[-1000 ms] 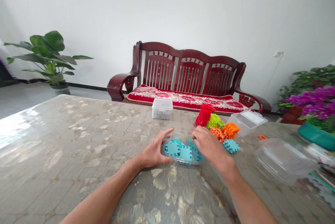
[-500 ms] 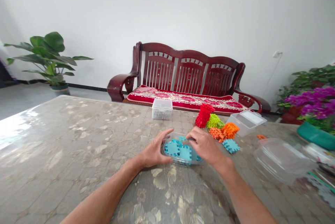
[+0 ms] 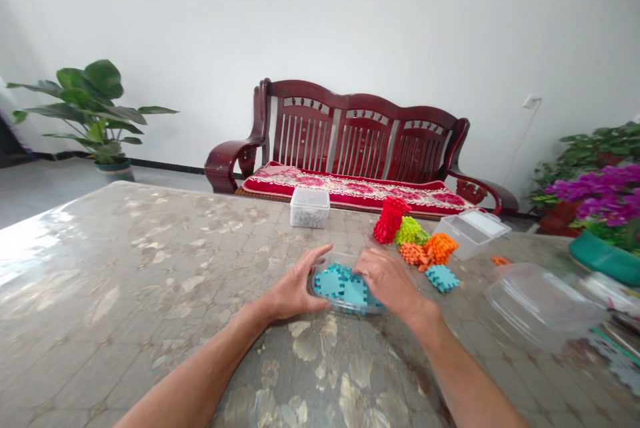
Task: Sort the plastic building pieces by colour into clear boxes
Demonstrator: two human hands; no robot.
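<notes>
A clear plastic container (image 3: 345, 310) holding several light-blue notched building tiles (image 3: 329, 283) rests on the table in front of me. My left hand (image 3: 296, 287) curves around its left side, the thumb along the near rim and the fingers at the far side. Over the container's right part, my right hand (image 3: 384, 279) reaches in with its fingers curled down against the tiles. Its fingertips are partly hidden, so what they pinch does not show. To its right lies a light-blue stack of tiles (image 3: 442, 278).
Red (image 3: 390, 220), lime-green (image 3: 410, 232) and orange tile piles (image 3: 440, 249) stand behind the right hand. A lidded box (image 3: 310, 209) is at the far edge, an open clear box (image 3: 470, 235) at the back right. A clear empty tub (image 3: 543, 305) and a flower pot (image 3: 603, 260) are on the right.
My right hand has shifted slightly and dipped its fingers lower into the container, covering more of the tiles on the right. My left hand stays in place.
</notes>
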